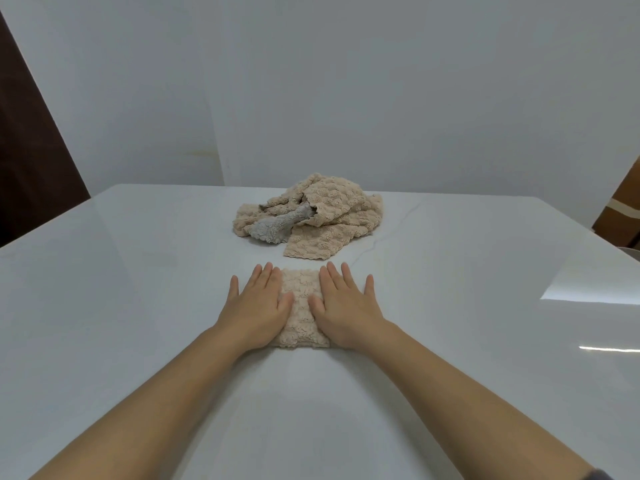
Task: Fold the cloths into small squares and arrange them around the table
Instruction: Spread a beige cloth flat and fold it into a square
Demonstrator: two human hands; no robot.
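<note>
A small beige cloth (pixel 300 306), folded into a compact rectangle, lies on the white table (pixel 138 306) in front of me. My left hand (pixel 258 304) presses flat on its left side with straight fingers. My right hand (pixel 346 306) lies flat on its right side the same way. Only the strip of cloth between the two hands shows. Farther back, near the table's middle, sits a crumpled heap of beige cloths (pixel 329 209) with a grey cloth (pixel 277 228) sticking out at its left front.
The glossy white table runs to a far edge below a pale wall. A dark brown panel (pixel 31 150) stands at the left, and a brown piece of furniture (pixel 623 209) shows past the table's right edge.
</note>
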